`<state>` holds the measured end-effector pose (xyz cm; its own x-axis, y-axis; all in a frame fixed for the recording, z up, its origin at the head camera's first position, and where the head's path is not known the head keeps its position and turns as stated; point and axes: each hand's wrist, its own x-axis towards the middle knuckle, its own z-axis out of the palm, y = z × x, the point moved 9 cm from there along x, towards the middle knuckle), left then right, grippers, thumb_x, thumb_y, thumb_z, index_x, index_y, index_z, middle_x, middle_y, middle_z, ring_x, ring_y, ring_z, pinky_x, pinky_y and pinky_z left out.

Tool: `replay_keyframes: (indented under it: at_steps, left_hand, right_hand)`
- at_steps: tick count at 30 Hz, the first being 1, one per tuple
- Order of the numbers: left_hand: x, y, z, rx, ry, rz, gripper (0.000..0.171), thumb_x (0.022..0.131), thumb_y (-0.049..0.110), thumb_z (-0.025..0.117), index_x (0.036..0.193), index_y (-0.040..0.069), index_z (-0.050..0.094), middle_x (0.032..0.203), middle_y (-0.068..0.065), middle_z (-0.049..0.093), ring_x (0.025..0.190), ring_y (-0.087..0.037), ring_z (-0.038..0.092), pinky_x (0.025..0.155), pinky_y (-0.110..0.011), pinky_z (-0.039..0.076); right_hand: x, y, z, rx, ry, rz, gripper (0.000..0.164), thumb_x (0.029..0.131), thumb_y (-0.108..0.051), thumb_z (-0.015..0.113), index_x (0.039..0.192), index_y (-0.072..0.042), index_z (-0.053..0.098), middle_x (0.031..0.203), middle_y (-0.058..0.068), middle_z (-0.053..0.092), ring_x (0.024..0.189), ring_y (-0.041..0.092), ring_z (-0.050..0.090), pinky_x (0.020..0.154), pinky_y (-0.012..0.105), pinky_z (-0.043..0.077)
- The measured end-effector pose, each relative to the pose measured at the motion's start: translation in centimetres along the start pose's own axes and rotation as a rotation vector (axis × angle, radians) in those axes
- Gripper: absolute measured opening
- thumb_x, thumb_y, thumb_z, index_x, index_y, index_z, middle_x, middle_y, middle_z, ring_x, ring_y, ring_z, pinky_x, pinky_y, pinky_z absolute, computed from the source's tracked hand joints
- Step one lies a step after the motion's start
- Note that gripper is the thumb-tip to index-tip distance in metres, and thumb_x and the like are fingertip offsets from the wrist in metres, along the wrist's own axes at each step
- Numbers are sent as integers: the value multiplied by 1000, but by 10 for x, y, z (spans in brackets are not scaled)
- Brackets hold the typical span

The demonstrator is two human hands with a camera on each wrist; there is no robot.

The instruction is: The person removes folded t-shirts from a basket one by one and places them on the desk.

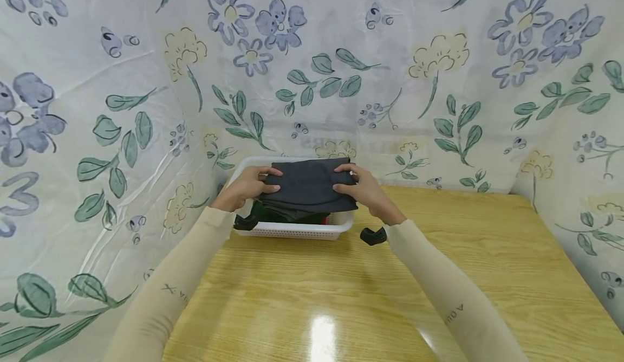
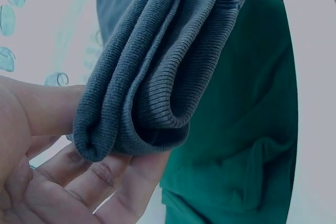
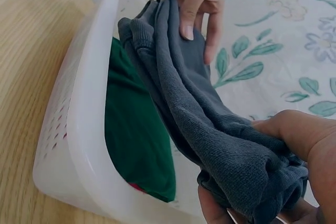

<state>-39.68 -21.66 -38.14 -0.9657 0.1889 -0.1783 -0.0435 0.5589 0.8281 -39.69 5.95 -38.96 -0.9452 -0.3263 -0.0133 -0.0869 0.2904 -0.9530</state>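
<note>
A folded dark grey garment (image 1: 312, 183) with ribbed edges is held level above a white plastic basket (image 1: 292, 233). My left hand (image 1: 249, 185) grips its left end, thumb on one face and fingers beneath, as the left wrist view shows. At the opposite end my right hand (image 1: 363, 188) grips it in the same way; in the right wrist view the fingers (image 3: 210, 205) curl under the cloth. Below, inside the basket, lies a folded green garment (image 3: 136, 129). A bit of red cloth (image 1: 324, 220) peeks out by it; most of that is hidden.
The basket stands at the back left of a wooden table (image 1: 312, 286), close to a floral-patterned sheet (image 1: 312, 53) hung behind and at the sides. Dark wrist devices (image 1: 373, 236) sit under both wrists.
</note>
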Motion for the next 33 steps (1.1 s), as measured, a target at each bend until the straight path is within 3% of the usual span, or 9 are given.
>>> replay_keyframes:
  at_steps: [7, 22, 33]
  left_hand:
    - [3, 9, 12, -8, -9, 42, 46, 101, 10, 69, 146, 10, 57, 142, -22, 55, 112, -34, 64, 80, -37, 58]
    - [9, 28, 32, -18, -36, 77, 44, 100, 13, 69, 143, 14, 59, 149, -18, 51, 121, -34, 60, 86, -42, 56]
    - [15, 47, 45, -39, -23, 85, 44, 98, 11, 72, 141, 15, 62, 136, -17, 60, 108, -31, 66, 79, -38, 59]
  right_hand:
    - [-9, 6, -11, 32, 10, 15, 41, 98, -19, 73, 137, -21, 60, 149, 19, 48, 126, 34, 58, 98, 48, 53]
    - [-19, 15, -39, 41, 31, 3, 43, 98, -18, 73, 138, -21, 59, 143, 21, 52, 119, 37, 62, 94, 48, 55]
    - [-28, 16, -61, 37, 41, 10, 46, 98, -19, 72, 141, -19, 56, 149, 23, 46, 124, 39, 58, 97, 48, 53]
